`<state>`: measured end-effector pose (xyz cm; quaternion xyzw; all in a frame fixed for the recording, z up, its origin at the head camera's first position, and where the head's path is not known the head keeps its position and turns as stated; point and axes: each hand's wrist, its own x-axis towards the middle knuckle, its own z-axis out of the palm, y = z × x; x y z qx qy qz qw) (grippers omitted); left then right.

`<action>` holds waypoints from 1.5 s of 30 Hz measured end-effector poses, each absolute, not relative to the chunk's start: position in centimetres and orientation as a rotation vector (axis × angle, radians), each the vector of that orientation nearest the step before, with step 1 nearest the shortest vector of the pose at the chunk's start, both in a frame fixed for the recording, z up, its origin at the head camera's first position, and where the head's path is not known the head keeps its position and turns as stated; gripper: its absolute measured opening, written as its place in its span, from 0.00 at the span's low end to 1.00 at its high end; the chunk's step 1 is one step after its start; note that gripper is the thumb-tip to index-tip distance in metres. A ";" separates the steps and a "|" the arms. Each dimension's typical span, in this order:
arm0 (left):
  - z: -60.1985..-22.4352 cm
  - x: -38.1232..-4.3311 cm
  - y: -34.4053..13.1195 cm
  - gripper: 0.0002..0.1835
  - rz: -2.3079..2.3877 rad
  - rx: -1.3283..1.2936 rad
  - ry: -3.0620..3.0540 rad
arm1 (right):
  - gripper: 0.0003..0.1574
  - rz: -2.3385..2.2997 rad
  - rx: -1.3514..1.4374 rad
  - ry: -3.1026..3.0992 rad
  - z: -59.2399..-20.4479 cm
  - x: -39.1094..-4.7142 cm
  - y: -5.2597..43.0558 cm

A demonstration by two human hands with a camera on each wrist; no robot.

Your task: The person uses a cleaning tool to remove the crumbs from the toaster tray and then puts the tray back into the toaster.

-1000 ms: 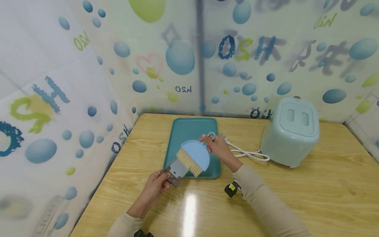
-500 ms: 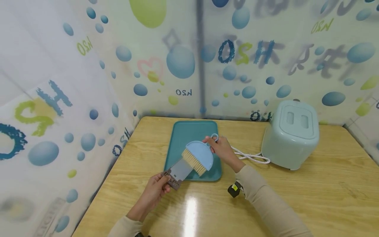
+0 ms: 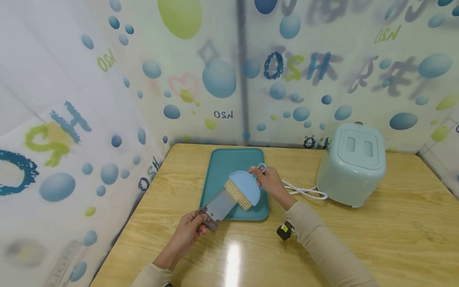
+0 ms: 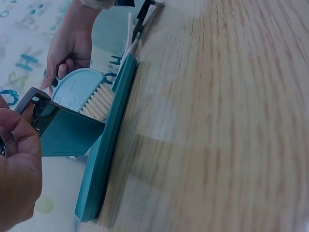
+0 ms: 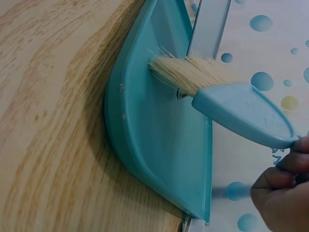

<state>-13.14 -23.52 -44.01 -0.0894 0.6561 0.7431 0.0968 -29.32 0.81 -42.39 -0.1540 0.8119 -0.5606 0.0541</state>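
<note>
Pinching left hand (image 3: 187,230): head view, grey panel (image 3: 221,204) by its end at seven o'clock, face left free, I'd guess.
Tray (image 4: 108,140): left wrist view, beneath panel, likely to catch what falls.
Right hand (image 5: 281,193): right wrist view, four o'clock, gripping brush (image 5: 246,113), seemingly angling bristles (image 5: 198,72).

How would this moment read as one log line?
left hand: holds panel; right hand: holds brush; bristles: at panel's far end, contact unclear; tray: below brush; toaster: on table

Had a wooden table (image 3: 394,247) set before pale walls (image 3: 143,36) printed with blue and green bubbles (image 3: 219,78) and letters (image 3: 319,65), showed a dark strip (image 3: 242,48) running straight down the back, and caught a bright glare (image 3: 233,263) toward the front.
</note>
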 end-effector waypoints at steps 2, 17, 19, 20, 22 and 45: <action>-44.0 -13.2 -23.5 0.17 2.206 -0.270 1.945 | 0.30 -1.699 -0.466 2.476 -42.4 -29.4 0.8; -43.7 -13.7 -23.4 0.09 2.274 -0.187 1.909 | 0.24 -1.715 -0.423 2.530 -42.3 -30.1 1.4; -43.6 -13.7 -23.4 0.10 2.271 -0.186 1.905 | 0.23 -1.710 -0.420 2.536 -42.3 -30.2 1.4; -43.6 -13.6 -23.4 0.11 2.266 -0.189 1.907 | 0.23 -1.709 -0.418 2.539 -42.4 -30.2 1.4; -43.6 -13.6 -23.4 0.11 2.260 -0.196 1.914 | 0.23 -1.707 -0.418 2.549 -42.4 -30.2 1.4; -43.7 -13.5 -23.6 0.16 2.163 -0.270 2.097 | 0.24 -1.632 -0.417 2.632 -42.0 -29.4 1.6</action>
